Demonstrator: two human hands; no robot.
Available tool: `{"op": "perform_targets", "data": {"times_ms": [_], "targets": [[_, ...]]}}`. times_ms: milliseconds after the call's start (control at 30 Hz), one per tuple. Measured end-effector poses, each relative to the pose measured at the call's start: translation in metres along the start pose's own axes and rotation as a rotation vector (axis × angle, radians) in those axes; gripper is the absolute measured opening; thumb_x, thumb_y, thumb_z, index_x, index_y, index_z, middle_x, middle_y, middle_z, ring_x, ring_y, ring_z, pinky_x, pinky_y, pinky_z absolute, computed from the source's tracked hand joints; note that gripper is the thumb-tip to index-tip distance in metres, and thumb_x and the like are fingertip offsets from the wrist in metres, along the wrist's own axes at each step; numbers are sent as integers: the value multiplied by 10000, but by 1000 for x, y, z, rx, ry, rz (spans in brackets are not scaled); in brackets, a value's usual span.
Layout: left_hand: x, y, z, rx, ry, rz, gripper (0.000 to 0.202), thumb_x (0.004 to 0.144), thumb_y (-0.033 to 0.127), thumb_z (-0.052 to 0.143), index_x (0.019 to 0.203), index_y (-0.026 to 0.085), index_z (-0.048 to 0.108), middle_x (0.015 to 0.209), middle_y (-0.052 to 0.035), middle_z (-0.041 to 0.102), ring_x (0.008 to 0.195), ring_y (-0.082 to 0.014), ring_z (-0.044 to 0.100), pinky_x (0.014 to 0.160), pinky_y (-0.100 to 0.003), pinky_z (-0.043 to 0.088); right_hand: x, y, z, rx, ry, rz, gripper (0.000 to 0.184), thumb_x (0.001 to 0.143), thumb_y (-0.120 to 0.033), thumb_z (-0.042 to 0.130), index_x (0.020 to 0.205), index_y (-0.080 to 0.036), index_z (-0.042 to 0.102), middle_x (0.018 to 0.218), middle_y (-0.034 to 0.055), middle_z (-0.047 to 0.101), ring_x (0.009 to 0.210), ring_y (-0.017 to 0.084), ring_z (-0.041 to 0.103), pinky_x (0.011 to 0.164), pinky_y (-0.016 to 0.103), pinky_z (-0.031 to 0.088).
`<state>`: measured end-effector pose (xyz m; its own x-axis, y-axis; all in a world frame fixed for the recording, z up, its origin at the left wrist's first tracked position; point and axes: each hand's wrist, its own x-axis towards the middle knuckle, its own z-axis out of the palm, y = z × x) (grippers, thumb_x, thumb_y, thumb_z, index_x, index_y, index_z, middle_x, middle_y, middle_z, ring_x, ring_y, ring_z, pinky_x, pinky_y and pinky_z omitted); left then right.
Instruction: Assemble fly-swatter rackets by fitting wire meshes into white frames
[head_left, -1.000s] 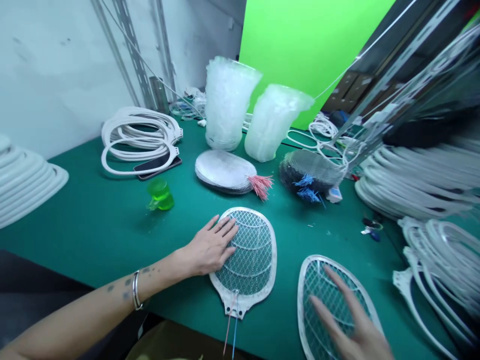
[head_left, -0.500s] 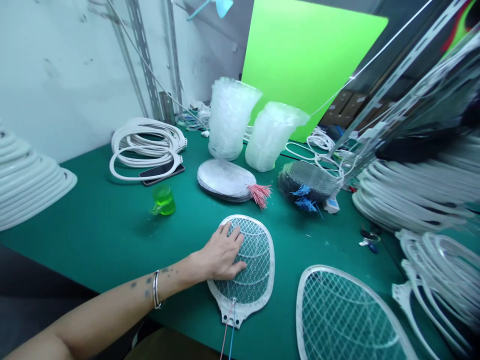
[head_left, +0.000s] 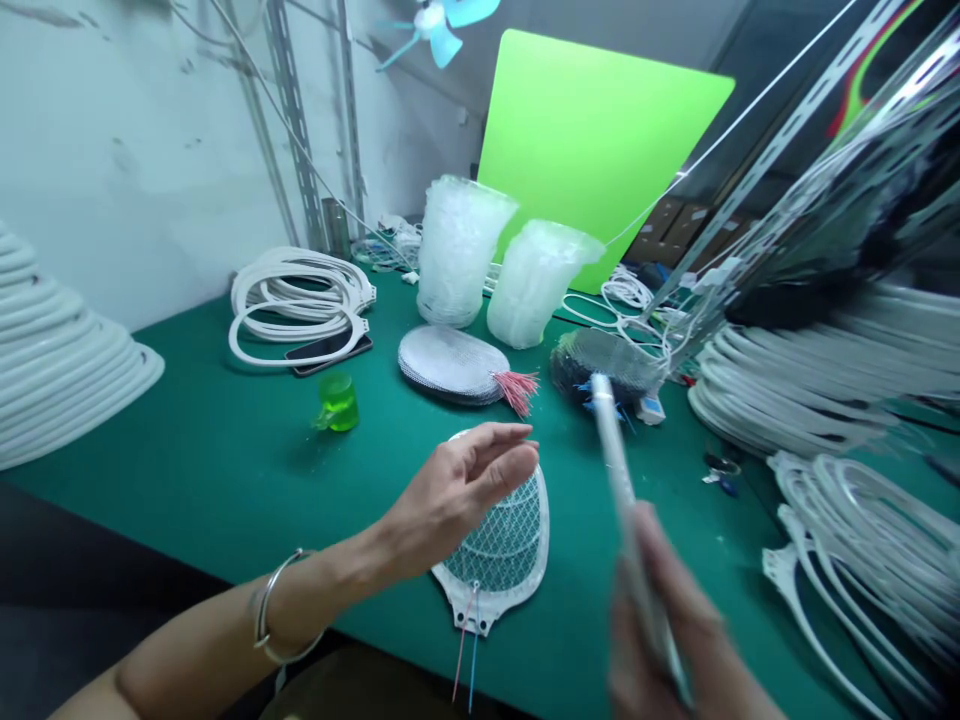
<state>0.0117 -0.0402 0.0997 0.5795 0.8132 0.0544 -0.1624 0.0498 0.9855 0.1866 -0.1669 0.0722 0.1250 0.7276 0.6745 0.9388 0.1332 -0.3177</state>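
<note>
My left hand hovers over a white swatter head, fingers stretched out and holding nothing. That swatter head lies flat on the green table, with mesh inside its frame and a red and a blue wire trailing from its neck toward me. My right hand, blurred, grips a second white swatter head that is turned edge-on, so its mesh is hidden. Beyond my hands lie a stack of oval metal meshes with red wires and a darker mesh stack with blue wires.
A green cup stands at left, near white frames lying over a phone. Two clear plastic stacks stand at the back. More white frames pile up at right, with keys beside them.
My left hand has lifted off the mesh of the middle swatter head. The right-hand swatter head has swung from face-up to edge-on, and my right hand has come into view gripping it.
</note>
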Motion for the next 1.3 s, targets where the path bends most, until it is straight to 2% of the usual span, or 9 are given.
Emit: {"op": "perform_targets", "data": {"times_ms": [133,200,300,400,467,533,700,867,1300], "targets": [[-19,10,-3,-241,184,-23,439,869,373,667,1241,170,548,1161,-118,684,1028,-239,670,914,-346,535,19,-61,29,23,-68,-343,602,870,-112,551,1449,-159,393,1314,70,602,1198,241,575,1045,353,449],[-23,6,-23,-261,314,-60,379,879,325,658,1209,163,567,1147,-122,692,953,-238,701,846,-338,574,27,-60,26,154,-85,-294,556,880,-241,555,1420,-183,437,1328,64,594,1233,269,545,1082,438,408],[-21,-6,-61,-265,380,-173,335,882,245,641,1198,149,584,1164,-144,682,908,-242,716,758,-315,604,34,-27,20,289,-39,321,573,832,-454,615,1369,-294,497,1369,39,565,1235,313,540,967,456,510],[-14,-24,-85,-274,320,-323,294,878,196,629,1160,116,601,1156,-170,679,895,-233,718,732,-286,603,33,14,35,576,-319,954,743,757,-603,648,1376,-222,495,1290,112,622,1107,341,627,751,395,600],[-4,-39,-88,-258,274,-405,281,870,207,640,1128,102,605,1132,-176,687,885,-226,718,739,-285,598,26,32,53,759,-448,1132,724,704,-627,690,1254,-165,601,1160,128,689,964,320,685,663,348,599],[6,-54,-84,-204,258,-447,263,860,243,650,1073,94,608,1093,-173,699,877,-219,714,751,-291,588,18,41,67,815,-428,1205,650,666,-618,729,1124,-160,667,1103,109,708,861,280,701,599,300,579],[28,-79,-75,111,280,-396,294,802,381,666,902,108,628,903,-109,726,786,-193,692,700,-274,544,5,51,76,770,-364,1208,638,573,-602,794,1014,-153,692,1008,89,721,801,253,677,548,285,561],[34,-93,-79,292,306,-389,418,807,507,591,899,111,687,805,-79,720,673,-178,651,582,-248,478,4,65,84,717,-390,1197,647,579,-605,783,1014,-135,691,970,92,724,797,252,675,542,284,561],[37,-91,-75,748,409,-422,277,816,407,564,793,196,743,843,-59,751,761,-227,680,617,-263,454,9,61,83,337,-549,1000,541,788,-622,575,1096,-190,680,942,75,726,725,227,682,648,329,558]]}}
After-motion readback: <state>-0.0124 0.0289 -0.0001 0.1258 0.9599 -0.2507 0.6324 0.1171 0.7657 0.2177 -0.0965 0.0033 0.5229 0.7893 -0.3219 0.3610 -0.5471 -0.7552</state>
